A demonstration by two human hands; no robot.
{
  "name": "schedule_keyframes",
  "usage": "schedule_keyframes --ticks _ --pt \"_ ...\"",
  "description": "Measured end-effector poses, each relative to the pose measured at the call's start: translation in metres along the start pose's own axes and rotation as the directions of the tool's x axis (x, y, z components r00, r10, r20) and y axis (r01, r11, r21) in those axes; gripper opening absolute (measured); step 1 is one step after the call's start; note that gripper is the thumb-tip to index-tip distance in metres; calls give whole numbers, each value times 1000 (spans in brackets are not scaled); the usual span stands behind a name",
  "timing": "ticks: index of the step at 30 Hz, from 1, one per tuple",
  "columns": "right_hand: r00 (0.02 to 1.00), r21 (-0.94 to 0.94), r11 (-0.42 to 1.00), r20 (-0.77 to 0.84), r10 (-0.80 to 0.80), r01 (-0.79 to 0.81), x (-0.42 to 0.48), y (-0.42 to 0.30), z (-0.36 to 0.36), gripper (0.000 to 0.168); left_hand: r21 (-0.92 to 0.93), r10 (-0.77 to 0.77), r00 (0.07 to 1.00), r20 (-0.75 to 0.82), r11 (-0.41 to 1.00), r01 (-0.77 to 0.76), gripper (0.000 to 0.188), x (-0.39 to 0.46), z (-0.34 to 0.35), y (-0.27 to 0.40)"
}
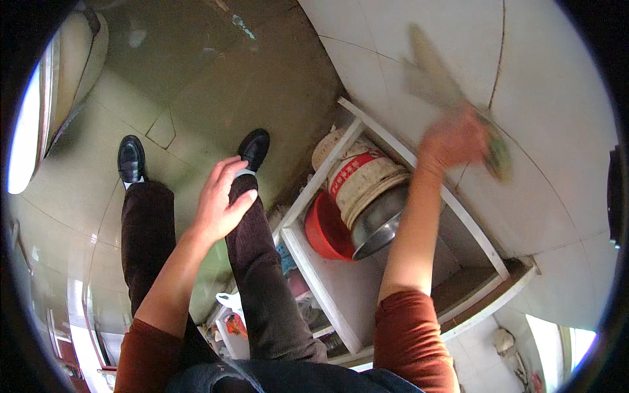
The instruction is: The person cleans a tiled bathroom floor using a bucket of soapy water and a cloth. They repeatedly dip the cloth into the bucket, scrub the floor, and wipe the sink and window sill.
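My right hand [457,137] grips what looks like a pale greenish rag [432,64], blurred by motion. Parts of it stick out on both sides of the fist, in front of the white tiled wall [535,147]; contact with the tiles cannot be told. My left hand [221,196] hangs empty above my right lower leg [250,236], thumb apart from the fingers. Below my right forearm, an open white-framed shelf unit [319,285] holds a stained off-white bucket [358,172] with a red printed band. Beside the bucket are a red plastic basin [324,231] and a steel bowl [381,226].
My black shoes [254,147] stand on a shiny tiled floor [206,93]. A rounded pale piece of furniture [78,64] is at the far left. Near my legs, a white plastic bag [231,300] and lower compartments with assorted items show. A dark object [614,196] edges in at right.
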State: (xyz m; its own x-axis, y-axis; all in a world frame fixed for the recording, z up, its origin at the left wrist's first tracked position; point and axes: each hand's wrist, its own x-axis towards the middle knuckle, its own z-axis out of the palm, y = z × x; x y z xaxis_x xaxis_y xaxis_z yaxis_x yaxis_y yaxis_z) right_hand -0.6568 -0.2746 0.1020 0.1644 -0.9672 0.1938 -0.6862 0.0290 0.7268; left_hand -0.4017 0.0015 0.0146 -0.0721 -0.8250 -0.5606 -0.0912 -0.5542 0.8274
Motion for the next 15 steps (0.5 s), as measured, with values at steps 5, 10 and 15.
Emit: schedule_keyframes --ticks 5,10,15 --pt "768 169 770 90 -634 615 -17 -95 79 23 9 -9 1000 16 1000 9 49 4 -1 -3" --pt "781 378 723 2 -625 578 -24 -86 56 23 9 -33 999 -8 999 33 49 -1 -7 -3" --pt "763 136 834 -500 -409 535 8 53 -81 29 8 -64 995 -71 998 65 49 -5 -18 -6"
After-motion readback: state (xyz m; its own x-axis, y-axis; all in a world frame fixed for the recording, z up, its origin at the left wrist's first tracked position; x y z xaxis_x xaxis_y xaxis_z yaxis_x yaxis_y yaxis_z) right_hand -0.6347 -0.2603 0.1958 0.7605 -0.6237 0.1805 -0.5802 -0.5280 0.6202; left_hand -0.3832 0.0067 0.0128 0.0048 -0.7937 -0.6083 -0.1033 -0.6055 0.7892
